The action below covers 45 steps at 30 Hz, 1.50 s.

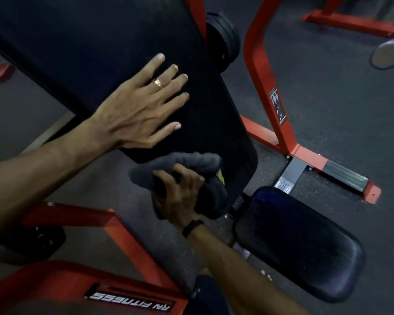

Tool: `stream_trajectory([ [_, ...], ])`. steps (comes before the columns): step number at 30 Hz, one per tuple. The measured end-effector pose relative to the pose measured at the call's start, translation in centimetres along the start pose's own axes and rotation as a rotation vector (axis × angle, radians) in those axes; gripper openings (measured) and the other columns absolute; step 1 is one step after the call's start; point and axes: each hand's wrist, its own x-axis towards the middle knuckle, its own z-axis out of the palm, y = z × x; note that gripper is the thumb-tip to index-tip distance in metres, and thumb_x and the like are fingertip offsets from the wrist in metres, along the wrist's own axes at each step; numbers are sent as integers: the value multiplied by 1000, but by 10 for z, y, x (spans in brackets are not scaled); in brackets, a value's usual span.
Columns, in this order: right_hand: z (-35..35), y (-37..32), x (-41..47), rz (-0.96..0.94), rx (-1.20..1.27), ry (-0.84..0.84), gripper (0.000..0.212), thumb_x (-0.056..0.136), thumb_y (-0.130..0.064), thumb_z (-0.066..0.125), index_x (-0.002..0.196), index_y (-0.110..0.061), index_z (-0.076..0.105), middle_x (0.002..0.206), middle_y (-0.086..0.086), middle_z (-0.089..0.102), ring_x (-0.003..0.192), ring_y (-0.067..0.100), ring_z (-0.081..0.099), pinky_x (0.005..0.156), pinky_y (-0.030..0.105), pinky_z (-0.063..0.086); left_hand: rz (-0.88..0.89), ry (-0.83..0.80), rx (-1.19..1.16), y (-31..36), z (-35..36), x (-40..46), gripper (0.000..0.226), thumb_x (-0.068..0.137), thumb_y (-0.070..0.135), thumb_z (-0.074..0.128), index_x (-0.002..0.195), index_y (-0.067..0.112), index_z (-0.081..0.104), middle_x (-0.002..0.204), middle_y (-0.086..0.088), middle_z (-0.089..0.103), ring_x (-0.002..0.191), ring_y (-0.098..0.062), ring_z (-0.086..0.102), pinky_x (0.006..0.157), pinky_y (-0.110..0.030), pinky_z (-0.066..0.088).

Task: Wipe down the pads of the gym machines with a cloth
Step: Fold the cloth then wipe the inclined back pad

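The left hand [137, 108] lies flat, fingers straight, on the back pad [96, 53]. At the pad's lower end, the right hand [180, 196] grasps a bunched cloth [191, 162].

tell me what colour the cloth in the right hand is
Dark grey, with a bit of yellow showing at its edge; the cloth shows in the head view.

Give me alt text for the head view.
A right hand grips a dark cloth at the lower end of a black back pad, while the left hand rests flat on it. The seat pad lies below right.
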Motion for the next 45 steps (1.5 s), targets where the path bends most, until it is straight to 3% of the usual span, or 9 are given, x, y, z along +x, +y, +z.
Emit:
stream_trajectory([
  [7, -11, 63, -58, 54, -129, -56, 68, 65, -47, 88, 122, -35, 52, 123, 4, 43, 111, 27, 46, 91, 49, 35, 57, -111, 41, 23, 10, 5, 71, 102, 52, 24, 149, 0, 38, 159, -30, 24, 147, -45, 26, 122, -61, 7],
  [12, -9, 98, -110, 159, -203, -85, 55, 72, -62, 67, 117, -33, 52, 124, 10, 40, 113, 31, 42, 97, 57, 30, 66, -236, 104, 23, 9, 7, 82, 96, 64, 11, 159, 11, 20, 165, -25, 5, 153, -41, 7, 119, -68, 2],
  [17, -9, 114, -136, 233, -243, -79, 59, 71, -64, 67, 117, -33, 49, 125, 11, 39, 112, 32, 44, 99, 59, 30, 79, -247, 91, 23, 9, 10, 82, 97, 65, 11, 161, 14, 14, 166, -24, 0, 154, -39, -1, 117, -71, 0],
  [24, -21, 112, -143, 726, -12, -36, 55, 88, -56, 55, 130, -22, 45, 131, 15, 39, 116, 33, 40, 94, 44, 39, 78, -246, 77, 24, 10, 11, 82, 98, 65, 9, 161, 12, 14, 166, -25, -1, 154, -40, -1, 116, -72, 0],
  [31, -25, 194, 34, 1323, -31, 228, 55, 101, -55, 45, 144, -22, 50, 135, 20, 47, 133, 36, 40, 110, 50, 30, 84, -219, 75, 25, 12, 11, 81, 99, 64, 13, 160, 11, 17, 165, -27, 1, 154, -41, 1, 115, -73, 0],
  [35, -19, 152, 81, 923, -90, 225, 50, 98, -54, 51, 134, -22, 61, 116, 14, 55, 112, 33, 53, 92, 46, 44, 81, -185, 49, 25, 15, 12, 82, 97, 63, 14, 159, 10, 19, 165, -27, 2, 154, -41, 1, 114, -75, 0],
  [39, -17, 67, -13, 625, -22, 135, 45, 99, -54, 47, 132, -25, 58, 116, 11, 53, 102, 32, 56, 87, 40, 44, 89, -190, 43, 27, 13, 14, 81, 98, 63, 16, 159, 9, 22, 164, -28, 3, 154, -41, 1, 113, -76, 1],
  [41, -25, 81, -68, 701, 3, 87, 41, 96, -51, 52, 131, -29, 55, 114, 8, 51, 101, 33, 58, 87, 42, 47, 88, -188, 50, 26, 13, 14, 81, 98, 62, 16, 158, 9, 23, 164, -28, 4, 154, -42, 2, 113, -76, 2],
  [45, -15, 169, -47, 1178, -172, 177, 34, 90, -71, 36, 118, -57, 51, 98, 3, 62, 85, 26, 68, 75, 43, 59, 96, -185, 71, 26, 14, 13, 81, 98, 62, 12, 159, 9, 21, 164, -29, 3, 154, -42, 1, 113, -76, 2],
])
